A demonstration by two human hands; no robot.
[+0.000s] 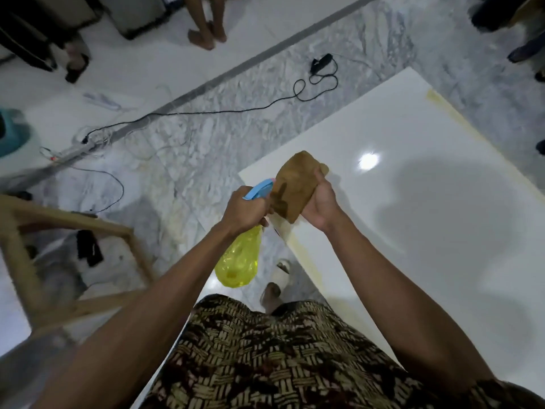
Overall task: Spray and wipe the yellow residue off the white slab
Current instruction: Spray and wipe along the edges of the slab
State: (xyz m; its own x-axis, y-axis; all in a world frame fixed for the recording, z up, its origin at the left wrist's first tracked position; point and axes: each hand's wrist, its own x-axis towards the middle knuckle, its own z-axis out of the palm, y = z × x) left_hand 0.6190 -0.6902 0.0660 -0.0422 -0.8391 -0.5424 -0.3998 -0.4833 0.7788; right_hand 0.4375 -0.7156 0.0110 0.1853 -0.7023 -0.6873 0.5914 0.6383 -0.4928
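Observation:
A glossy white slab [413,219] lies raised in front of me, with yellow residue [306,261] along its near left edge and another yellow strip [445,110] along its far right edge. My left hand [244,209] grips the neck of a yellow spray bottle [239,261] with a blue trigger head, its nozzle pointing at the cloth. My right hand [320,202] holds a folded brown cloth [295,184] upright just above the slab's left corner. A dark wet patch shows on the cloth.
A wooden frame [73,261] stands at the left. Black cables [206,112] and a power strip trail over the marble floor. Another person's bare feet [206,33] stand at the top. My sandalled foot [278,283] is beside the slab's edge.

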